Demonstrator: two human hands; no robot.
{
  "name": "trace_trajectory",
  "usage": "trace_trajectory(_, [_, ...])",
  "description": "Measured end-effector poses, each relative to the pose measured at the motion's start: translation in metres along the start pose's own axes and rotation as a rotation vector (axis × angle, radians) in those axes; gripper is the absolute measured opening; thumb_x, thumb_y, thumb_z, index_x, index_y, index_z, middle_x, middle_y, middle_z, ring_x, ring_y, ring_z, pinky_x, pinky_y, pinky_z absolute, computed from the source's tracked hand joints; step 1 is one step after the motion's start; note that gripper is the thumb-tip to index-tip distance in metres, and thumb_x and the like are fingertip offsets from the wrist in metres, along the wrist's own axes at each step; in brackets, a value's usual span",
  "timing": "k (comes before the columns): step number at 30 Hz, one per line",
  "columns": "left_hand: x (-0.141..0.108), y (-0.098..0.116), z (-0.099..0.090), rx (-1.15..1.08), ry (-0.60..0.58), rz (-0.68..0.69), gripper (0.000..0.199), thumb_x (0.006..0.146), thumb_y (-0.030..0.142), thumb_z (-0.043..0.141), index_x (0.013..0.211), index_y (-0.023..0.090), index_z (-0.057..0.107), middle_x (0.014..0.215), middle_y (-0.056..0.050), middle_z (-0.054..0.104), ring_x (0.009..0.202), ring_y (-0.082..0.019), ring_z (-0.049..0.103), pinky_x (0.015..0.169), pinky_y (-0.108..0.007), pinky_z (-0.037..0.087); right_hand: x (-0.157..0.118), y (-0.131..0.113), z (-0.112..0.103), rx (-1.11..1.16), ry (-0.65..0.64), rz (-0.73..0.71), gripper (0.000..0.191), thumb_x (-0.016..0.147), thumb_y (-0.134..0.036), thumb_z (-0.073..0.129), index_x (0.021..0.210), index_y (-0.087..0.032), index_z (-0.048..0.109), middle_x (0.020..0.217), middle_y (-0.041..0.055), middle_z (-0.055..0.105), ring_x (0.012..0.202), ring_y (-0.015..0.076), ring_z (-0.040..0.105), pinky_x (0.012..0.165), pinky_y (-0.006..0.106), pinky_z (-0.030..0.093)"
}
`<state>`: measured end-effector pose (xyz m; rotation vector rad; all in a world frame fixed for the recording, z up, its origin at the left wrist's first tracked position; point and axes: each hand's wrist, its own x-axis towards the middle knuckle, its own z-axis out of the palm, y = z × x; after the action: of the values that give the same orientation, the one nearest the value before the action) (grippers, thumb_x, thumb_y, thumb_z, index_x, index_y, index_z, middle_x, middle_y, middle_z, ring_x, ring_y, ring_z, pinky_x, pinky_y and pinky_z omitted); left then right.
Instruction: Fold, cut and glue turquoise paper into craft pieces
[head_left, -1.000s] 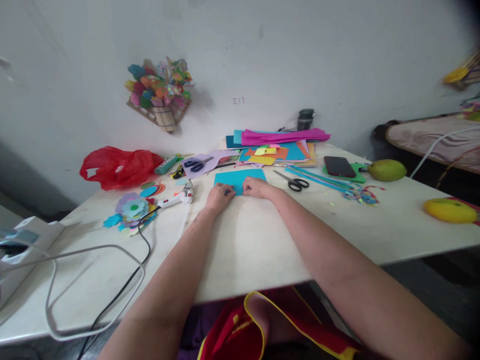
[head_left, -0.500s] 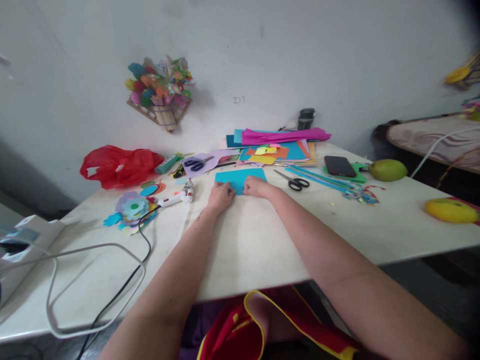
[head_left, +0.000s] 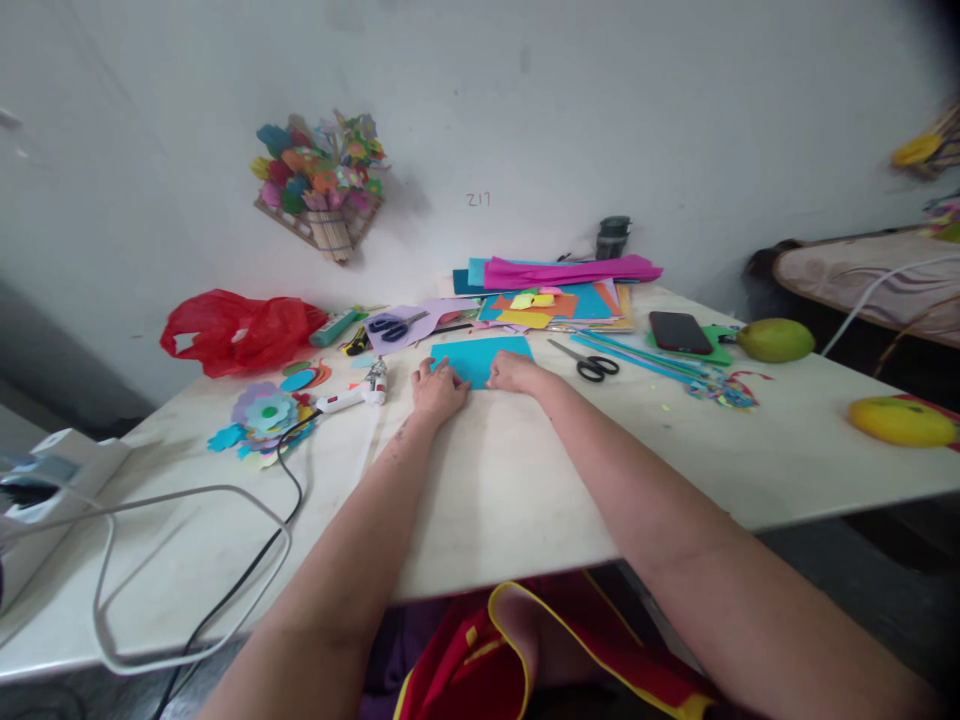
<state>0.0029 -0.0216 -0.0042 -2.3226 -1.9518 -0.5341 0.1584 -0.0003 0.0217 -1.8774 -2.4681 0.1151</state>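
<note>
A sheet of bright blue paper [head_left: 480, 355] lies flat on the white table in front of me. My left hand [head_left: 439, 388] rests at its near left corner, fingers apart and laid flat over the edge. At the near right part of the sheet is my right hand [head_left: 511, 372], its fingers curled closed against the paper; the fingertips are partly hidden. Black-handled scissors [head_left: 592, 365] lie just right of the sheet. To the left, a white glue gun [head_left: 352, 397] sits beside a pile of paper flowers [head_left: 264, 420].
Behind the sheet are stacked coloured papers [head_left: 555, 300] and dark blue scissors [head_left: 396, 325]. A red plastic bag [head_left: 240, 330] is at the back left. Rightward lie blue paper strips [head_left: 637, 357], a phone [head_left: 679, 332] and mangoes [head_left: 776, 340]. Cables [head_left: 195, 490] loop across the left side.
My left hand has shifted slightly left, and its fingers have spread out flatter at the paper's corner. My right hand has barely moved.
</note>
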Motion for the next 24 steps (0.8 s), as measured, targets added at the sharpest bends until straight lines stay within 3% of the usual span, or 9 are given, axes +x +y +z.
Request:
trace_trajectory(8, [0.000, -0.001, -0.003, -0.016, -0.033, -0.066, 0.030, 0.076, 0.048, 0.053, 0.074, 0.022, 0.066, 0.135, -0.005, 0.047, 0.130, -0.035, 0.023, 0.101, -0.051, 0.022, -0.008, 0.005, -0.003, 0.081, -0.006, 0.015, 0.026, 0.076, -0.044, 0.059, 0.083, -0.021, 0.068, 0.109, 0.0074, 0.061, 0.088, 0.0194, 0.059, 0.069, 0.026, 0.046])
trace_trajectory(15, [0.001, 0.000, -0.005, -0.014, -0.078, -0.141, 0.032, 0.075, 0.051, 0.052, 0.081, 0.025, 0.068, 0.135, -0.001, 0.047, 0.130, -0.032, 0.023, 0.101, -0.048, 0.023, -0.004, 0.013, 0.003, 0.123, 0.013, 0.004, 0.028, 0.074, -0.046, 0.060, 0.085, -0.021, 0.067, 0.108, 0.0069, 0.060, 0.087, 0.0188, 0.058, 0.072, 0.026, 0.046])
trace_trajectory(21, [0.000, 0.003, -0.006, 0.001, -0.052, -0.155, 0.029, 0.073, 0.050, 0.054, 0.079, 0.025, 0.068, 0.135, -0.002, 0.046, 0.132, -0.033, 0.020, 0.103, -0.053, 0.014, 0.000, 0.016, 0.008, 0.145, 0.036, -0.002, 0.027, 0.073, -0.046, 0.062, 0.081, -0.021, 0.067, 0.105, 0.0074, 0.059, 0.085, 0.0192, 0.057, 0.071, 0.027, 0.045])
trace_trajectory(24, [-0.001, 0.004, -0.007, 0.002, -0.050, -0.163, 0.029, 0.073, 0.050, 0.054, 0.079, 0.025, 0.069, 0.134, -0.003, 0.048, 0.131, -0.034, 0.020, 0.103, -0.055, 0.013, 0.001, 0.019, 0.014, 0.195, 0.092, -0.080, 0.023, 0.075, -0.039, 0.064, 0.089, -0.021, 0.067, 0.104, 0.0068, 0.059, 0.089, 0.0183, 0.056, 0.075, 0.027, 0.043])
